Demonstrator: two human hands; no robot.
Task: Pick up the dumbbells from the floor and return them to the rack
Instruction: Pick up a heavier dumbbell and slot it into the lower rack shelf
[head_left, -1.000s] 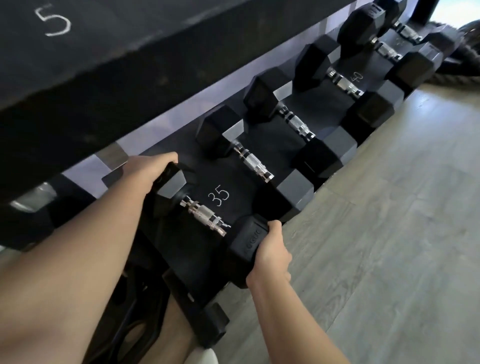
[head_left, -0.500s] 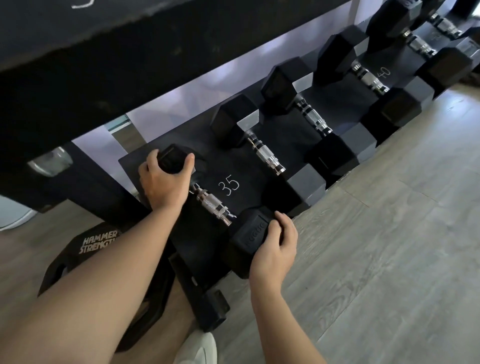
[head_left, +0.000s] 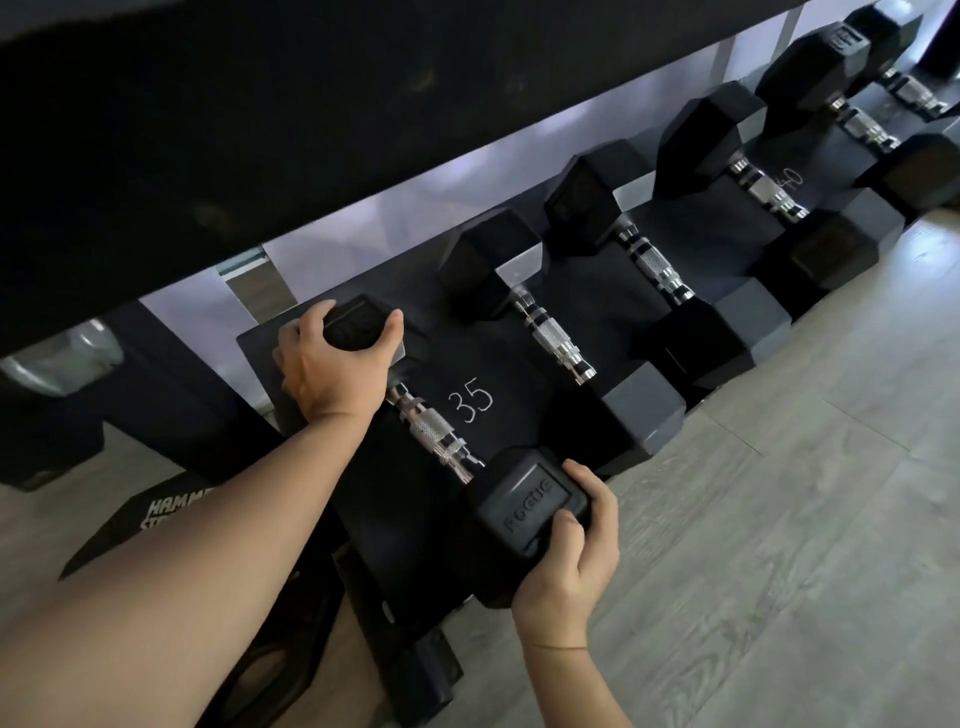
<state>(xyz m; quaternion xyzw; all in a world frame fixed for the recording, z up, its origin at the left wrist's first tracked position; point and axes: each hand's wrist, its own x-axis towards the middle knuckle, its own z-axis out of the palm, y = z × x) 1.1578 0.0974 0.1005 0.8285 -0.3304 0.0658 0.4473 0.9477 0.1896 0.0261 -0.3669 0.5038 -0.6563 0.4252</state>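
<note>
While both hands rest on its ends, the dumbbell (head_left: 441, 441) lies on the lowest shelf of the rack (head_left: 374, 509), at the slot chalked "35" (head_left: 470, 399). Head view, sole view. Item: left hand (head_left: 332, 364), grip wrapped over the far hex head, fingers curled around its top. Item: right hand (head_left: 571, 561), grip closed on the near head, the one moulded with lettering, thumb across its face, fingers along its outer side. Item: knurled chrome handle, bare between the two heads. Step in hand, by judgement: seating the dumbbell in its slot; whether its full weight already bears on the shelf cannot be told. Next move calls for settling it parallel to its neighbours, near head clear of the shelf's front lip, then letting go of both ends without pinching fingers under the heads. Contents of the rack's lower shelf, left to right: the held dumbbell; just beside it a second dumbbell (head_left: 561, 343); a third (head_left: 654, 260); further ones near a chalked "40" (head_left: 789, 179), toward the upper right. Upper shelf (head_left: 260, 130): dark underside only, contents hidden. Wood-look floor (head_left: 779, 493): no dumbbell in view on it.
</note>
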